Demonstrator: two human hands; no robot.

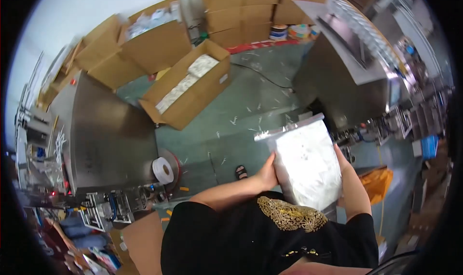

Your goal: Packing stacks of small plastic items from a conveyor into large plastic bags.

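A bulging clear plastic bag (307, 161) full of white contents is held up in front of my chest, a little right of centre. Its flat transparent top edge points away from me. I cannot make out what the white contents are. My left hand (268, 172) grips the bag's left side, thumb along the edge and other fingers mostly hidden. On the opposite side my right hand (341, 159) clasps it, the fingers partly behind the bag.
An open cardboard box (193, 101) with white packs stands on the floor ahead. Metal machine cabinets flank me, left (111, 135) and right (342, 77). A white tape roll (163, 171) sits by the left cabinet. A cable (263, 75) and small white scraps lie across the green floor.
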